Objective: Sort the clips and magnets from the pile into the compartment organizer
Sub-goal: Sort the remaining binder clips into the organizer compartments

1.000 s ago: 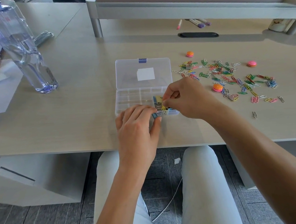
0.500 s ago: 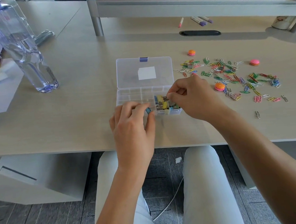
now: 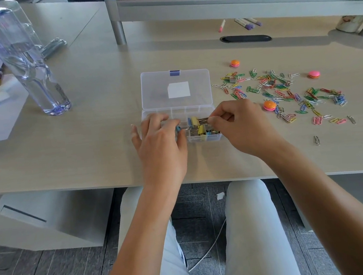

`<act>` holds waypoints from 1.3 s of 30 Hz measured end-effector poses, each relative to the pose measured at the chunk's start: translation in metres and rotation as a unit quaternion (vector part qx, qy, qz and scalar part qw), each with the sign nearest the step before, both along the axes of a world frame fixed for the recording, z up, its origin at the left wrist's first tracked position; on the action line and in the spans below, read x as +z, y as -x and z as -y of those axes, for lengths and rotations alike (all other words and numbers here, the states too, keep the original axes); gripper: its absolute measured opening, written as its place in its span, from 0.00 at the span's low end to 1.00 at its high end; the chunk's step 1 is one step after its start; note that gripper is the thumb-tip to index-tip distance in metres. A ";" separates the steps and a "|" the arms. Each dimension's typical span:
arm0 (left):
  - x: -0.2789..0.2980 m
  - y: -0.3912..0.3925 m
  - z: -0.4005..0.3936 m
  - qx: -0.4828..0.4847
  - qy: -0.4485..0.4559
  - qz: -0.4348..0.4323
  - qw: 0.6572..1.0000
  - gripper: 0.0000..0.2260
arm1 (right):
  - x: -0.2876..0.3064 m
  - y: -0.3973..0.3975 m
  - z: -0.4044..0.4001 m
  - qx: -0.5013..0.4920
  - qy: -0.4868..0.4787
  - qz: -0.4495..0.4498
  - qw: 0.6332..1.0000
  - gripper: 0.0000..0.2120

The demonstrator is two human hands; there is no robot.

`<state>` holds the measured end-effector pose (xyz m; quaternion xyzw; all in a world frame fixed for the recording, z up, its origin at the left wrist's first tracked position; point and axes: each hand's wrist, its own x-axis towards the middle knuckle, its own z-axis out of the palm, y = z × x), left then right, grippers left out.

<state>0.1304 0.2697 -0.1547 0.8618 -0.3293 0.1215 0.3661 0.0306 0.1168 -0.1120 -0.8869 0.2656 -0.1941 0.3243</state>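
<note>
Two hands work over the clear organizer (image 3: pixel 151 116) near the table's (image 3: pixel 99 128) front edge, its lid (image 3: pixel 155 90) lying open toward the back. My left hand (image 3: pixel 160 150) rests on the box's left compartments, fingers (image 3: pixel 176 124) curled around a blue clip (image 3: pixel 178 128), while my right hand (image 3: pixel 239 124) pinches a binder clip (image 3: pixel 197 120) over the right compartments. Loose paper clips (image 3: pixel 281 92) and three round magnets (image 3: pixel 269 105) lie scattered toward the table's right edge.
</note>
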 end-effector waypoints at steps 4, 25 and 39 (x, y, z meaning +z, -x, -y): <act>-0.004 0.002 -0.006 0.009 0.012 0.001 1.000 0.10 | -0.002 0.000 -0.001 -0.002 0.003 0.023 1.000 0.05; -0.014 0.015 -0.034 0.006 0.014 0.002 1.000 0.13 | -0.003 -0.028 -0.036 0.129 0.175 -0.057 0.974 0.12; -0.008 0.033 -0.015 -0.029 0.077 0.020 0.996 0.11 | -0.013 0.024 0.006 -0.060 0.116 0.045 0.990 0.10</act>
